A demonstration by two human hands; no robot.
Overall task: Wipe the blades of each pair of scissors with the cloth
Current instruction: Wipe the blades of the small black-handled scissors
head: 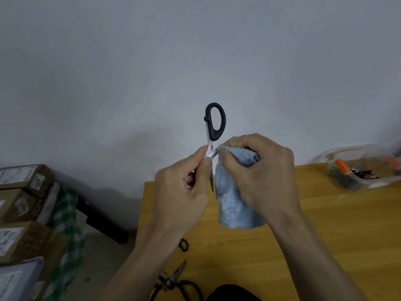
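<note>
I see a pale grey wall (195, 61) filling the upper half of the view, and below it a wooden table (303, 235) running to the right edge. To the left of the table, brown cardboard boxes (23, 192) with white labels are stacked on the floor, with a green-checked cloth (67, 224) hanging beside them. At the far right of the table stands a clear plastic tub (360, 170); inside it I make out an orange-capped item and some dark small objects, though the blur keeps me from naming them.

Above the table, the right hand (260, 170) is curled round a light blue cloth (234, 203), bunching its top end against the steel of the black-handled scissors (213, 124), while the rest of the cloth hangs down in front of the wrist. The left hand (186, 187) pinches those scissors by one blade near the pivot, thumb on the metal; the blades are spread, the large handle loop stands upright above both hands, and one blade tip points down between hand and cloth.

On the table near me lies a second pair of scissors (173, 281), all dark metal with looped handles, blades slightly parted, partly hidden by the left forearm. Just above it, a small black loop (183, 244) rests on the wood.
</note>
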